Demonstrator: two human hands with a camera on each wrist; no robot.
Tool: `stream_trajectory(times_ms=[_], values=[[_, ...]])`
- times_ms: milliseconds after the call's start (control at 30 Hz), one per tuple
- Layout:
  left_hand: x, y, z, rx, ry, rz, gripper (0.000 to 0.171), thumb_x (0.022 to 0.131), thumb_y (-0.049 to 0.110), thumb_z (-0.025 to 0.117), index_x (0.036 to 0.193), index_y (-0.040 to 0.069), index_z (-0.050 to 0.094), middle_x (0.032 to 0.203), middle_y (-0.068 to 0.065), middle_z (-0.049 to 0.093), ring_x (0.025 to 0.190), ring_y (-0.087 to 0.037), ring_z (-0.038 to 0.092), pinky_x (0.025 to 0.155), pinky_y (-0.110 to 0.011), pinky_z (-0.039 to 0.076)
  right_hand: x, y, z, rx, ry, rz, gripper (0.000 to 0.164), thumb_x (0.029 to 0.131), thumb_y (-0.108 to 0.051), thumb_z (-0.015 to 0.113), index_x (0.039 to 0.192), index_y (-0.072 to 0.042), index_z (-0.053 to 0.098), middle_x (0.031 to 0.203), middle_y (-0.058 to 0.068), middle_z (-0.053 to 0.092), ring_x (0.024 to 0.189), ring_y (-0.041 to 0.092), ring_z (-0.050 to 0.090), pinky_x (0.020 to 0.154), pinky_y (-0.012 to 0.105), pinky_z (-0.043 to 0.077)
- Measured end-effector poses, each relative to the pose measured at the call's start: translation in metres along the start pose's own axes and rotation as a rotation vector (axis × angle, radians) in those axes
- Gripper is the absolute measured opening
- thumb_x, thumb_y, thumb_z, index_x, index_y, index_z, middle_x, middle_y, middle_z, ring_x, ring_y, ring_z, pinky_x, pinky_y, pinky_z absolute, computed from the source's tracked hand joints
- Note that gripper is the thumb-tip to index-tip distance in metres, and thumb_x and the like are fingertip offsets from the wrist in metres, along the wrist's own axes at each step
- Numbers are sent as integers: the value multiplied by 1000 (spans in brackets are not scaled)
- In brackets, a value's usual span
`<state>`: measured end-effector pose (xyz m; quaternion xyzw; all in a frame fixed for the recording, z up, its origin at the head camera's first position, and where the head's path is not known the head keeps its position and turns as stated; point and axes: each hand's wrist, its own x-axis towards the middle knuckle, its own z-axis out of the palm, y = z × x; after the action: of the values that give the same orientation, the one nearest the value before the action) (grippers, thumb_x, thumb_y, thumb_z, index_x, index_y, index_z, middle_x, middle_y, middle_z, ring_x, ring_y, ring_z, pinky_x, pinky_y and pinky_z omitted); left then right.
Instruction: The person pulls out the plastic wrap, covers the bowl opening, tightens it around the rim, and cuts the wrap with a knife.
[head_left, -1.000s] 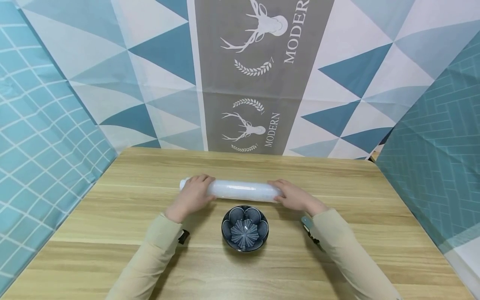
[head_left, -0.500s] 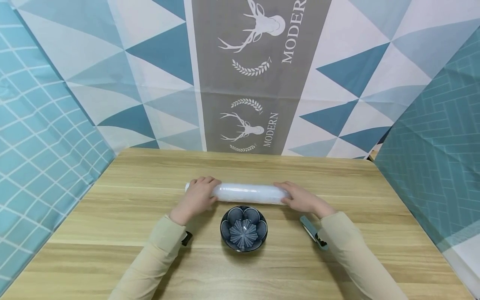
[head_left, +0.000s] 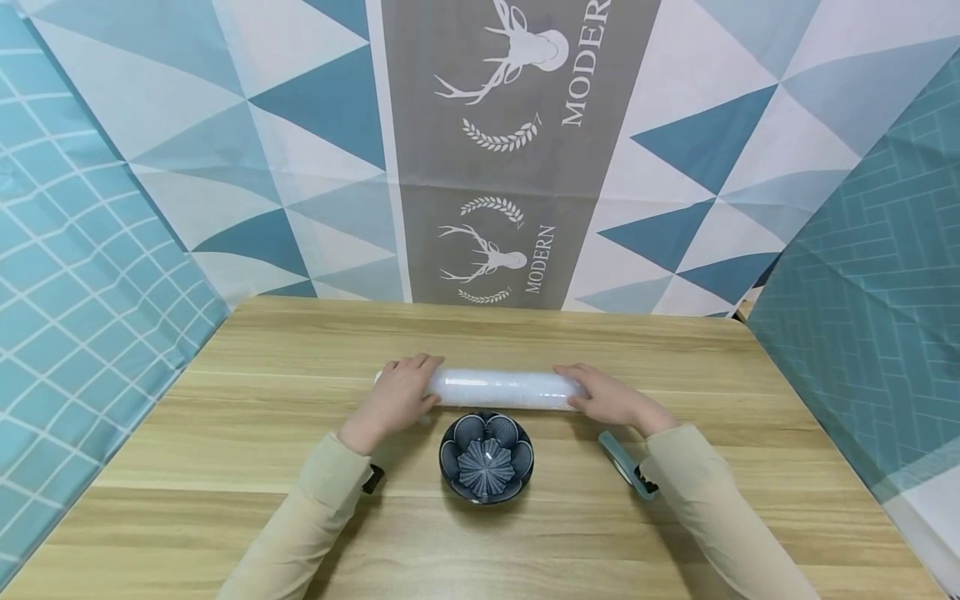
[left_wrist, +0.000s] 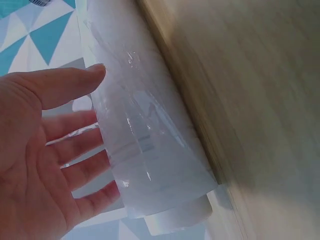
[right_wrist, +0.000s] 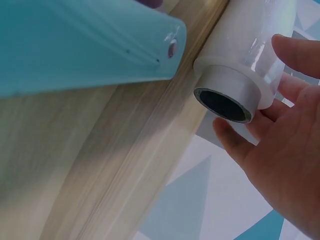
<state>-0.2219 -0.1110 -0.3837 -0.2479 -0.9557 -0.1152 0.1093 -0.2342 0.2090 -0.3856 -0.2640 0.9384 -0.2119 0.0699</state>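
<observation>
A roll of clear plastic wrap (head_left: 498, 389) lies crosswise on the table, behind a dark flower-patterned bowl (head_left: 486, 458). Near the roll's left end, my left hand (head_left: 397, 396) holds it with the thumb on the near side and the fingers on the far side. My right hand (head_left: 611, 400) grips the other end in the same way. In the right wrist view, the hollow core (right_wrist: 227, 102) sticks out beyond the film. Loose folds of film (left_wrist: 150, 120) show on the roll in the left wrist view. The fingertips behind the roll are partly hidden.
A long teal tool (head_left: 622, 462) with a hole at one end lies beside the right sleeve, partly covered by it. The wood-grain table (head_left: 480, 554) ends at a patterned cloth backdrop (head_left: 322, 167), with teal sheets at both sides.
Both hands and the roll have shifted a little to the right and slightly nearer the bowl. More of the teal tool shows beside the right sleeve. The bowl stays put.
</observation>
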Motion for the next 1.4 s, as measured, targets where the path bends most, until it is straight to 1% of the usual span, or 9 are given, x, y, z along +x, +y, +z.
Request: stream_trajectory(times_ms=[133,233,333,467,600,833,1000,1267,1400], values=[[-2,1,0,-26,87,32,41,69,21,68,101,2,52,99,-11,52,86,-24,51,77,-39,42,1,-1,1,25,28,-1,57,83,-13,52,131,1,25,128,20,36,117,33,34,96,45,25],[-4,2,0,-32,132,69,28,68,21,69,85,6,53,84,-5,48,72,-19,47,66,-33,42,2,-1,3,13,73,-15,53,82,-11,52,127,2,28,126,20,36,116,32,34,96,44,27],[-6,4,1,-30,115,86,28,67,27,69,77,9,50,75,0,42,63,-15,41,59,-30,38,3,-1,4,-42,154,-67,41,80,-7,53,117,2,39,119,18,41,111,30,38,93,42,31],[-8,4,4,-9,60,78,34,66,36,69,77,10,51,73,2,41,63,-14,40,58,-29,37,6,-2,6,-112,274,-138,24,75,-2,55,98,-2,48,104,12,47,100,24,42,88,38,36],[-7,2,7,18,57,72,34,65,34,70,78,9,51,74,1,42,66,-15,42,60,-31,37,8,-3,9,-178,345,-148,14,75,-5,57,87,-7,51,96,7,50,93,22,46,84,39,36],[-5,-1,9,61,116,86,15,68,15,65,73,9,53,73,0,44,66,-16,45,60,-30,39,10,-8,14,-266,372,-112,24,68,-22,68,80,-11,51,95,5,50,90,22,47,80,36,38],[-5,-1,10,62,146,93,8,71,13,62,72,10,54,71,0,45,63,-14,45,57,-29,39,10,-12,16,-338,386,-104,18,69,-19,69,73,-11,53,96,9,51,90,24,48,80,38,38],[-5,1,4,15,206,69,5,73,8,59,71,10,55,69,1,49,61,-15,47,56,-30,40,10,-13,18,-348,389,-80,13,72,-17,66,70,-12,54,102,11,52,94,27,49,81,42,38],[-6,0,3,-20,248,61,8,72,6,62,70,10,54,68,1,50,56,-15,48,54,-30,42,10,-14,18,-350,402,-72,14,74,-15,64,73,-12,51,96,8,53,88,25,49,77,40,39]])
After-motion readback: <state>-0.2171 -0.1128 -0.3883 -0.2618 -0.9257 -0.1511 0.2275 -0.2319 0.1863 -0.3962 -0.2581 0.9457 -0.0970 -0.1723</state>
